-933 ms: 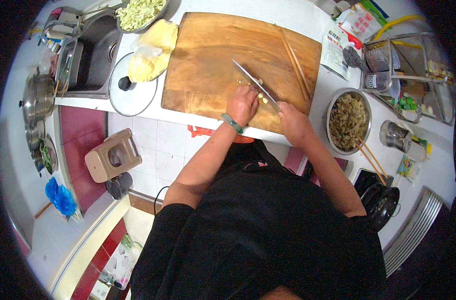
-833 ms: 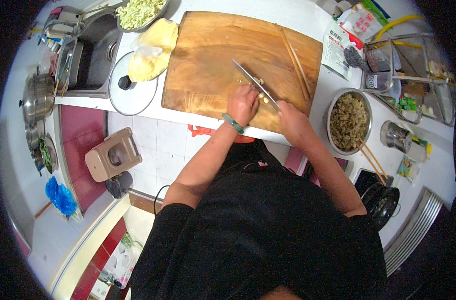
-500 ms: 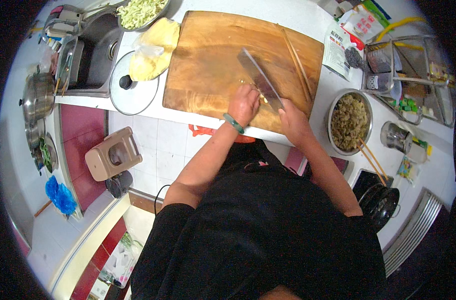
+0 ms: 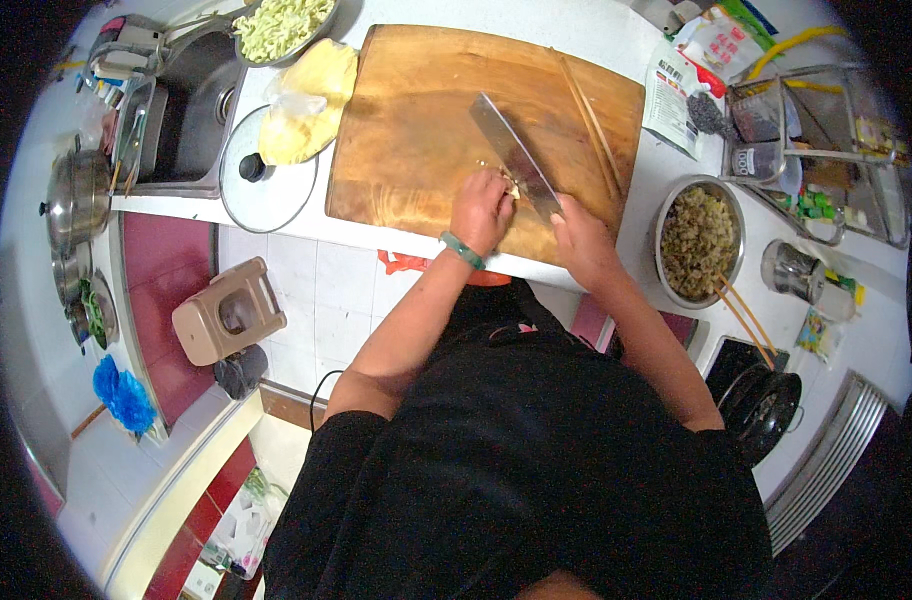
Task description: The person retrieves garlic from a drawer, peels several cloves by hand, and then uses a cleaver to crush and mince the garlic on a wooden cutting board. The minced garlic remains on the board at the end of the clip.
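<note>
My right hand (image 4: 584, 240) is wrapped round the handle of a cleaver (image 4: 517, 152), whose broad blade slants up and left over the wooden cutting board (image 4: 416, 110). Just left of the blade, my left hand (image 4: 482, 207), with a green bangle at the wrist, rests on the board with its fingers curled down. Small pale chopped pieces (image 4: 514, 189), perhaps garlic, lie between its fingertips and the blade. Whatever the fingers pinch is mostly hidden beneath them. A pair of chopsticks (image 4: 588, 120) lies along the board's right side.
Left of the board are a glass lid (image 4: 238, 200), a yellow sheet-like item (image 4: 321, 85) under clear plastic and a bowl of pale green shreds (image 4: 281, 28). Beyond is the sink (image 4: 201, 120). On the right stand a metal bowl of minced filling (image 4: 698, 240) and a wire rack (image 4: 816, 155).
The cleaver has shifted slightly left, and its blade face shows more clearly. My left hand has slid a little left, still curled by the chopped pieces.
</note>
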A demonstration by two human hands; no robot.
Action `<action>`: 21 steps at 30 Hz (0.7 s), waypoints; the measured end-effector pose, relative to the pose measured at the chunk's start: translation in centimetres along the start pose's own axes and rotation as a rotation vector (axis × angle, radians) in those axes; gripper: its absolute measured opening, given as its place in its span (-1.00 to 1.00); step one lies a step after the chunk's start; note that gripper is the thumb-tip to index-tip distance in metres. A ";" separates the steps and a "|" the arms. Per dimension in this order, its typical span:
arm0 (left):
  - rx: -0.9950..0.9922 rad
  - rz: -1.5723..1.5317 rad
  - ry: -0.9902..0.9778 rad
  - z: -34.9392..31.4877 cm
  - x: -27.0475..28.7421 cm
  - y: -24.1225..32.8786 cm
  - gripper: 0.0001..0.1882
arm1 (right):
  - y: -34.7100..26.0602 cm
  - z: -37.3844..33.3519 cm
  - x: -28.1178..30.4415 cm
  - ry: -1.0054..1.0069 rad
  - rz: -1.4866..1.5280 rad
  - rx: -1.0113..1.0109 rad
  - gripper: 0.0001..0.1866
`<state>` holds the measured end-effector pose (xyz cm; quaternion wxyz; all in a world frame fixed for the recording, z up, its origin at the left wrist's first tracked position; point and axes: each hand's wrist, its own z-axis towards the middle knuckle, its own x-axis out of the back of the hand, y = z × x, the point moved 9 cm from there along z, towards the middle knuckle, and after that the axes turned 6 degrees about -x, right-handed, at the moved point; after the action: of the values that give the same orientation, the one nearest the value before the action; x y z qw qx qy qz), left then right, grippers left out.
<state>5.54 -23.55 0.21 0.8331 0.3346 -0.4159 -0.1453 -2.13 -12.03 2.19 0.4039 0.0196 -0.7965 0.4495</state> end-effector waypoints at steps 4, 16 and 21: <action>0.023 0.034 -0.057 -0.4 -0.7 -1.0 -0.88 | -0.9 -0.3 -0.7 -0.130 -0.160 -0.001 -0.76; 0.074 -0.006 -0.007 -0.6 0.1 -1.0 -0.79 | -0.5 0.0 -0.4 0.008 -0.008 0.009 -0.74; 0.035 0.032 -0.019 0.2 0.2 -1.0 -0.73 | 0.5 0.2 -0.7 0.023 -0.086 -0.071 -0.72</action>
<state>5.50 -24.49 -0.32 0.8252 0.3409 -0.4317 -0.1280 -2.02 -12.10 1.31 0.4323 0.0345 -0.8057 0.4034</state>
